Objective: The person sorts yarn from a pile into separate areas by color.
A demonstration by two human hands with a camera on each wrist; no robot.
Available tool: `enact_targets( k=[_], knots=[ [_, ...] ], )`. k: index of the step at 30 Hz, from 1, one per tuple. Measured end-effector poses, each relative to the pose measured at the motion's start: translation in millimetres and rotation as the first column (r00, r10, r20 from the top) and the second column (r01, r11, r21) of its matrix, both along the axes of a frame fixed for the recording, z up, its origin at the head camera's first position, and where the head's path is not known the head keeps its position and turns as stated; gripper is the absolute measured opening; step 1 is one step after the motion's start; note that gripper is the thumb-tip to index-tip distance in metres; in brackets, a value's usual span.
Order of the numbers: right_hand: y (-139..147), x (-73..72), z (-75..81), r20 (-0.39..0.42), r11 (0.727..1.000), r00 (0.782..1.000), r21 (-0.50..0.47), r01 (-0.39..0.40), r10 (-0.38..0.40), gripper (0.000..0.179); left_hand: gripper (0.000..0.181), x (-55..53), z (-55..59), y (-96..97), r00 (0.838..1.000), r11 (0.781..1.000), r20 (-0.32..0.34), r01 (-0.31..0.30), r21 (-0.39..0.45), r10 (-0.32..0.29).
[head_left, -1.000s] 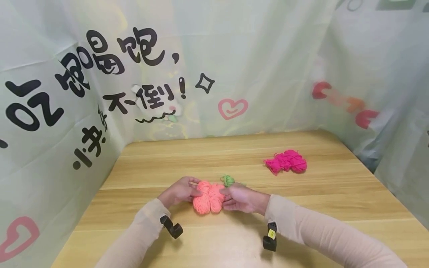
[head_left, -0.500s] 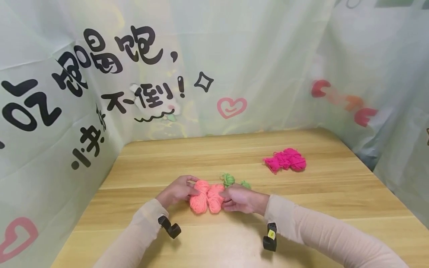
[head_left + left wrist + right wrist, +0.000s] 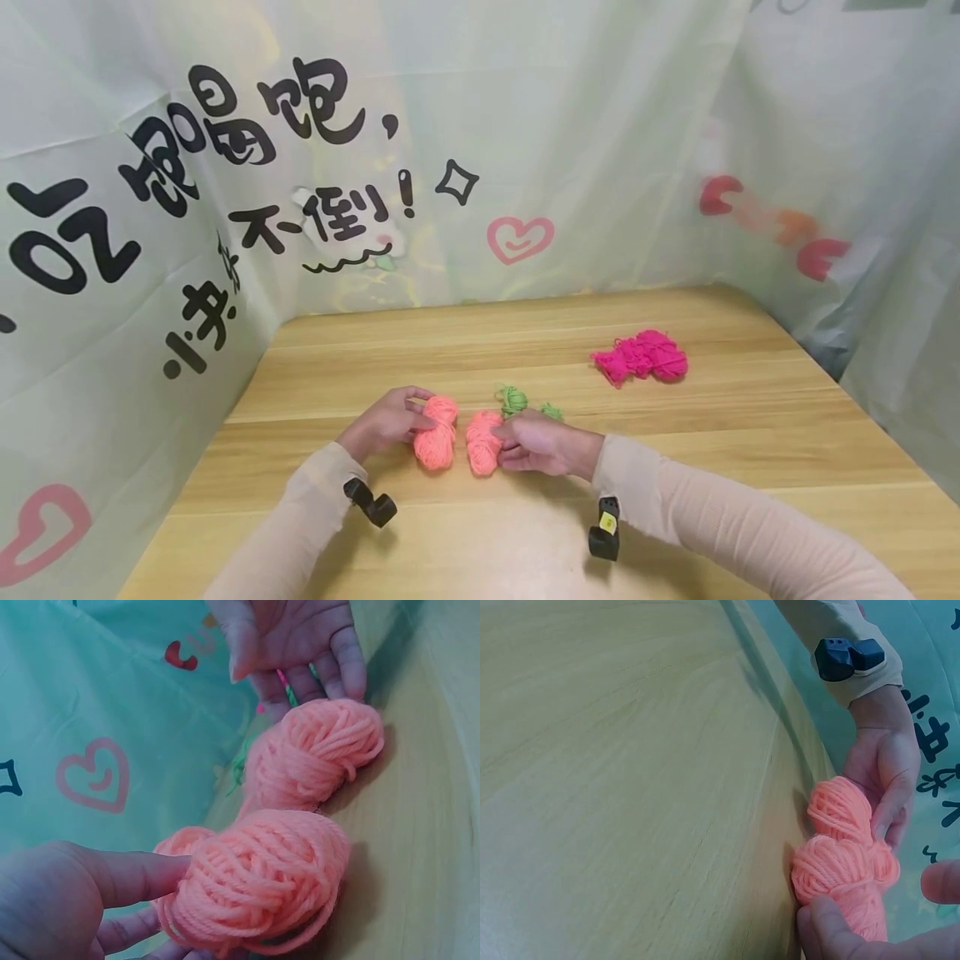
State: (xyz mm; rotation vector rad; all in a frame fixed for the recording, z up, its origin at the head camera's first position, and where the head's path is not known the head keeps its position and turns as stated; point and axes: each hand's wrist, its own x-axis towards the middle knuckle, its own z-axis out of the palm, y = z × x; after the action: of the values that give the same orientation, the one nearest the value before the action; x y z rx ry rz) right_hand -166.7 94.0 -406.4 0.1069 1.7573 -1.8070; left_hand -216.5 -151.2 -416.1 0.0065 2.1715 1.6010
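Observation:
Two coral-pink yarn skeins, each narrowed at the middle, are side by side over the wooden table, a small gap between them in the head view. My left hand (image 3: pixel 384 423) pinches the left skein (image 3: pixel 435 435), its thumb (image 3: pixel 146 876) on the near side and fingers beneath. At the right skein (image 3: pixel 482 444), my right hand (image 3: pixel 542 443) has its fingers nearly straight against the side. Its thumb (image 3: pixel 941 882) stands apart from the yarn in the right wrist view. Just behind that hand are a green yarn ball (image 3: pixel 513 401) and a smaller green bit (image 3: pixel 552 411), partly hidden.
A magenta yarn bundle (image 3: pixel 649 357) lies toward the back right of the wooden table (image 3: pixel 420 358). Printed cloth (image 3: pixel 585 167) hangs behind the table and along both sides. A black wrist camera (image 3: pixel 604 533) sticks out below the right sleeve.
My left hand has shifted left with its skein, so a gap has appeared between the two skeins. The right hand and its skein have hardly moved.

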Motion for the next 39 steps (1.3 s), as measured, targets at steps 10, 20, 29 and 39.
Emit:
enact_targets(
  k=[10, 20, 29, 39],
  knots=[
    [-2.2, -0.6, -2.1, 0.002, 1.000, 1.000, -0.018, 0.006, -0.006, 0.028, 0.049, -6.7, 2.6, -13.0, 1.000, 1.000, -0.009, -0.026, 0.003, 0.026],
    [-1.3, 0.1, -2.5, 0.007, 1.000, 1.000, -0.013, -0.002, 0.002, 0.018, 0.050, -12.0, 2.9, -24.6, 1.000, 0.999, -0.008, -0.016, 0.041, 0.016],
    [-3.0, -3.5, -1.8, -0.002, 1.000, 1.000, -0.006, -0.014, 0.014, 0.015, 0.051, -20.1, 5.5, -38.9, 0.999, 1.000, -0.037, -0.025, 0.004, 0.025],
    [-4.7, -4.2, -4.9, -0.028, 1.000, 0.999, 0.001, -0.031, 0.031, 0.020, 0.053, -28.5, 1.9, -53.2, 0.999, 0.999, -0.042, -0.025, 0.024, 0.026]
  ],
)
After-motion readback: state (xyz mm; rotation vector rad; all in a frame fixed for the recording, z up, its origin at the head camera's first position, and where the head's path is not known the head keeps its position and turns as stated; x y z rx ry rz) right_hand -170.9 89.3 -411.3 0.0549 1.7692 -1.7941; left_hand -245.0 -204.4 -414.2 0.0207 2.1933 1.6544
